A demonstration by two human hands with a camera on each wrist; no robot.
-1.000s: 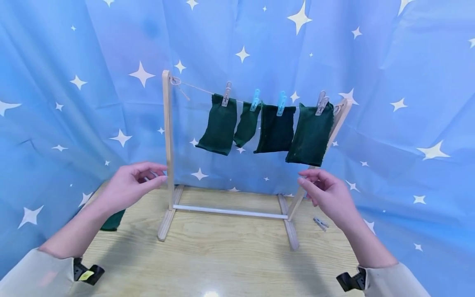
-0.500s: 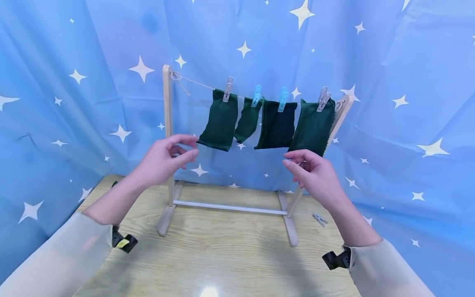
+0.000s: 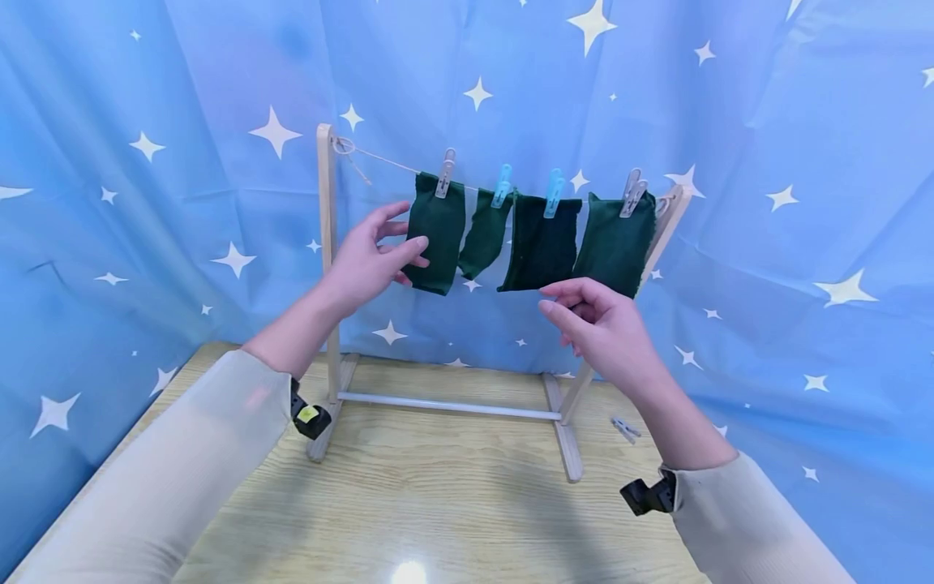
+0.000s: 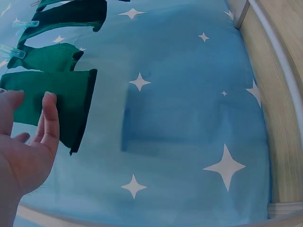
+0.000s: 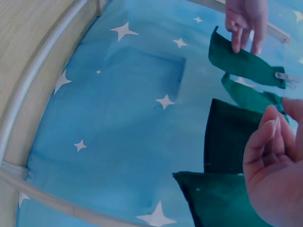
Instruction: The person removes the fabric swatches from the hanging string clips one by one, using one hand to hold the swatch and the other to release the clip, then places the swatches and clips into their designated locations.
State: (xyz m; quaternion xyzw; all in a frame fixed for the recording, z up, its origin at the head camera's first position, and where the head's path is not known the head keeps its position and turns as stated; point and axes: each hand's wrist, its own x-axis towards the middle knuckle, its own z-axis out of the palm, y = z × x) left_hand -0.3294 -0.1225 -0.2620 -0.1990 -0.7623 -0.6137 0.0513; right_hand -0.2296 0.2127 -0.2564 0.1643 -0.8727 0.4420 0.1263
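A string (image 3: pixel 387 160) carries a row of dark green cloth pieces. My left hand (image 3: pixel 365 259) is at the leftmost cloth (image 3: pixel 443 219), its thumb and fingers spread and relaxed; in the left wrist view the fingertips overlap that cloth (image 4: pixel 75 94), and firm contact is hard to tell. A grey clothespin (image 3: pixel 445 174) clips this cloth. A narrow cloth (image 3: pixel 485 235) and a darker one (image 3: pixel 543 247) hang from blue clothespins (image 3: pixel 554 195). Just below the darker cloth hovers my right hand (image 3: pixel 601 328), fingers loosely bent around nothing visible. Grey clothespins (image 3: pixel 632 195) fix the rightmost cloth (image 3: pixel 619 243).
The string spans a wooden frame whose left post (image 3: pixel 326 195) rises behind my left forearm. A white bar (image 3: pixel 452 405) joins its feet. On the wooden table (image 3: pixel 409 495), a loose grey clothespin (image 3: pixel 625 430) lies to the right. A blue star-patterned curtain (image 3: pixel 219 162) hangs behind.
My left hand has risen and moved right, from beside the left post to the leftmost cloth. My right hand has shifted up and left, from below the rightmost cloth toward the darker one.
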